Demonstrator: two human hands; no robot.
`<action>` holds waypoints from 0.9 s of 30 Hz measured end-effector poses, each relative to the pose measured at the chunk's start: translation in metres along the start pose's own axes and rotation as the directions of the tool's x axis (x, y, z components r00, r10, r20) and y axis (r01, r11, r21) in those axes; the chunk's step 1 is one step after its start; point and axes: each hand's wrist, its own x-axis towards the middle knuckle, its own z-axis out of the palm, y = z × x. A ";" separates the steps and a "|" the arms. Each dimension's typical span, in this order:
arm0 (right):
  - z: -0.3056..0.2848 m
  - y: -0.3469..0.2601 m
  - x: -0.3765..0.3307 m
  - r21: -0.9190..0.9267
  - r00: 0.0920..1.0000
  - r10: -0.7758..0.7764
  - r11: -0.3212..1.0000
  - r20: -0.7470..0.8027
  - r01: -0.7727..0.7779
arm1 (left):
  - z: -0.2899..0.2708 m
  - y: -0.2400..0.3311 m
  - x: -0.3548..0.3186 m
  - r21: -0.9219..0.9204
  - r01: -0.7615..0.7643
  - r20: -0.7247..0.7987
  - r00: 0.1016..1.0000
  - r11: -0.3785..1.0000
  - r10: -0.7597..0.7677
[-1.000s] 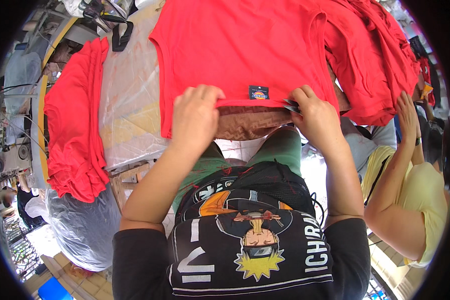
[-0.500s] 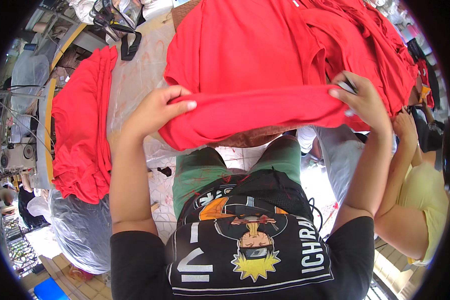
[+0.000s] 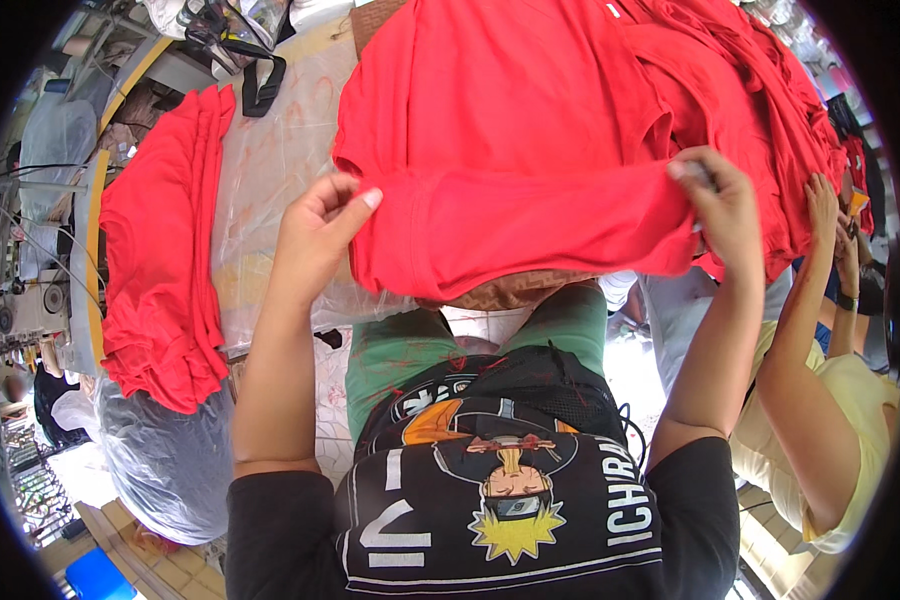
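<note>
1. left hand (image 3: 318, 232) pinches the left end of the folded-over hem of the red shirt (image 3: 510, 130), thumb on top; its fingertips are tucked behind the cloth, so can't see them
2. right hand (image 3: 722, 205) is clenched on the right end of that fold; something small and grey sits in that grip, too hidden to make out
3. shirt lies spread on the plastic-covered table (image 3: 265, 170), top cut off by the rim; the near edge overhangs
4. stack of red shirts (image 3: 160, 260) on the left; bare plastic between; red pile (image 3: 770, 110) crowds the right; another person's arm (image 3: 800, 360) close by
</note>
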 end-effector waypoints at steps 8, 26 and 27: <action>0.015 0.015 0.008 -0.423 0.880 -0.293 0.898 -0.375 0.119 | 0.066 -0.036 -0.011 -0.299 0.163 0.076 0.986 0.940 -0.147; 0.132 -0.048 -0.053 0.337 0.860 0.146 0.878 0.488 -0.340 | 0.067 0.000 -0.003 0.666 -0.490 0.262 0.859 0.563 0.439; 0.136 -0.044 -0.053 0.358 0.870 0.111 0.881 0.480 -0.310 | 0.069 0.000 -0.001 0.638 -0.383 0.279 0.924 0.668 0.263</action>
